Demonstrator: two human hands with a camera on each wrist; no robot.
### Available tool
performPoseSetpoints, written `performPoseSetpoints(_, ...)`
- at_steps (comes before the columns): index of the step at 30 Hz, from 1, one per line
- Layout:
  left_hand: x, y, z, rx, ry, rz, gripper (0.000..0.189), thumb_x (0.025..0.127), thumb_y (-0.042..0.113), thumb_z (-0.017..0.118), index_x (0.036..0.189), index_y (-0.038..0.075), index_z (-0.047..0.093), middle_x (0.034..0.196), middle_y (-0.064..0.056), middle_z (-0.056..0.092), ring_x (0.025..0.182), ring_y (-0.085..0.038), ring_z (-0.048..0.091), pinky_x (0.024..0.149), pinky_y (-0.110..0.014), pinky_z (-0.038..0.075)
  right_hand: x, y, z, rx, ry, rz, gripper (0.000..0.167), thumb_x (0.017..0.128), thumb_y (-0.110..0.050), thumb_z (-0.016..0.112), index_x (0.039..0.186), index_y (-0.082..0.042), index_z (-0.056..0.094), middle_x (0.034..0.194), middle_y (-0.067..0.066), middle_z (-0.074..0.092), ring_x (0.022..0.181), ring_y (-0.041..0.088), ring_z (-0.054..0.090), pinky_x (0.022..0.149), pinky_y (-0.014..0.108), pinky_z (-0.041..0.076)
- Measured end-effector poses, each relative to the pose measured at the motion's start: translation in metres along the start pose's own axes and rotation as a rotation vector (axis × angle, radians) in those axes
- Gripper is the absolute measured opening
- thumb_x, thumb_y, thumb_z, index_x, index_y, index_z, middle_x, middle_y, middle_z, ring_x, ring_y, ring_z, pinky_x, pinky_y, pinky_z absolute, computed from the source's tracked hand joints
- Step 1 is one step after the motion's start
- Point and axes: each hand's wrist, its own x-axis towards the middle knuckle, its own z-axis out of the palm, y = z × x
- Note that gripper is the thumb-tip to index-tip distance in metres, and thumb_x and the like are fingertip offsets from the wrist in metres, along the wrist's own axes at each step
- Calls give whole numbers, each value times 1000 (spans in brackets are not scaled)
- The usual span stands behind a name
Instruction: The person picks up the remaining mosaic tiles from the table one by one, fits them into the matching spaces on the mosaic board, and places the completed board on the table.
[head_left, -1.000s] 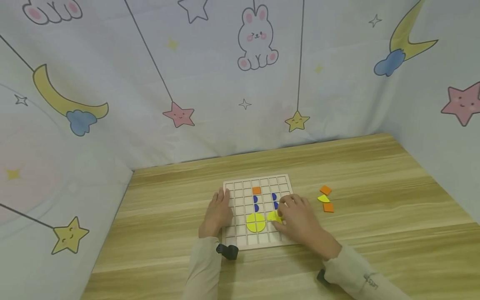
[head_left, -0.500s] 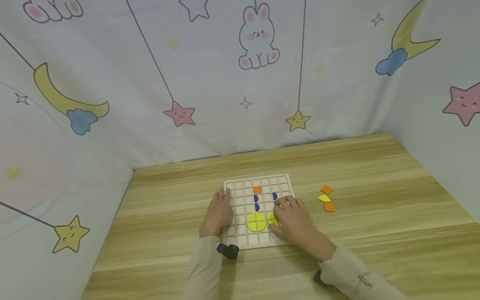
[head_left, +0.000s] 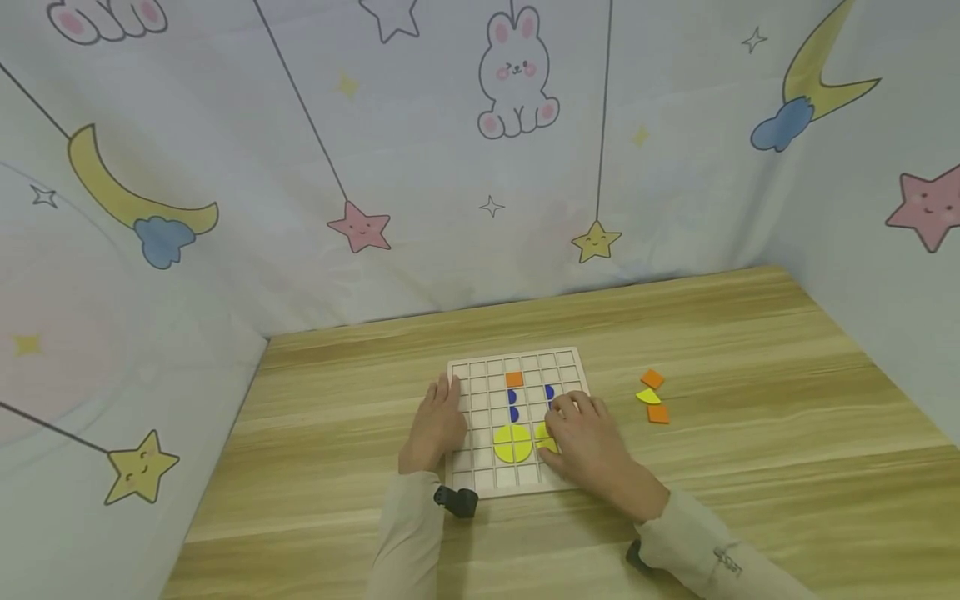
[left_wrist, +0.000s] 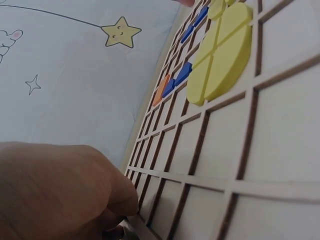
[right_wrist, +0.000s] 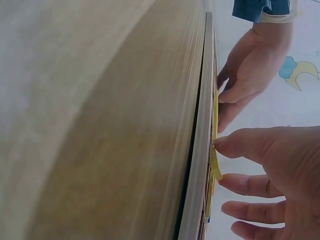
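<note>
A pale wooden grid board (head_left: 480,483) lies on the table with coloured tiles in its cells. My left hand (head_left: 435,425) rests along its left edge, fingers pointing away from me; in the left wrist view a finger meets the rim. Over the board's right part, my right hand (head_left: 592,442) pinches a yellow quarter-circle tile (right_wrist: 215,167) between thumb and index finger, the tile slightly tilted in the right wrist view. To its left sits a yellow circle (head_left: 512,444) made of several quarters. Blue half-circle tiles (head_left: 512,397) and an orange square (head_left: 513,380) are further back. My right hand hides some cells.
Right of the board lie two loose orange squares (head_left: 657,414) and a yellow quarter-circle (head_left: 648,397) on the wood-grain table (head_left: 322,467). A patterned cloth wall (head_left: 420,150) stands behind the table and at both sides.
My right hand has shifted slightly left and now covers the lower right blue half-circle. At the yellow tiles its fingers stay nearly still over the last half second. The left hand keeps its place.
</note>
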Motion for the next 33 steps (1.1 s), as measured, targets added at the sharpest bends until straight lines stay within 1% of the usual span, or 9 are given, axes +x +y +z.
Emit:
performPoseSetpoints(6,0,1,-1,-14,-6,-10,58,95,8,35,150,-3,21,158,-24,12,146,-40,12,120,-49,16,0,-1,0,4,-5,7,32,76,-42,76,79,-15,59,112,6,62,111,29,53,96,47,43)
performPoseSetpoints(13,0,1,0,-15,-10,-19,58,96,8,34,151,-1,19,159,-23,11,147,-39,11,121,-49,16,0,-1,-1,18,-29,19,32,76,-43,76,80,-15,60,112,6,62,112,29,52,97,48,42)
performPoseSetpoints(17,-1,1,-1,-15,-3,-11,58,95,7,35,150,-3,21,158,-24,13,146,-40,13,120,-50,17,0,-1,-1,14,-43,21,32,77,-43,75,80,-15,60,113,6,61,113,29,51,98,48,41)
performPoseSetpoints(23,-1,0,1,-13,6,6,58,94,6,35,149,-4,22,157,-25,14,145,-41,14,119,-51,18,-1,-1,-2,34,-43,31,32,77,-42,76,75,-16,59,111,6,62,112,29,52,96,46,41)
performPoseSetpoints(33,-1,-2,1,-10,12,19,57,93,5,34,149,-5,23,157,-27,15,145,-42,15,119,-52,19,-1,-2,-5,12,-49,28,33,77,-45,75,77,-16,59,113,6,62,113,29,52,96,46,42)
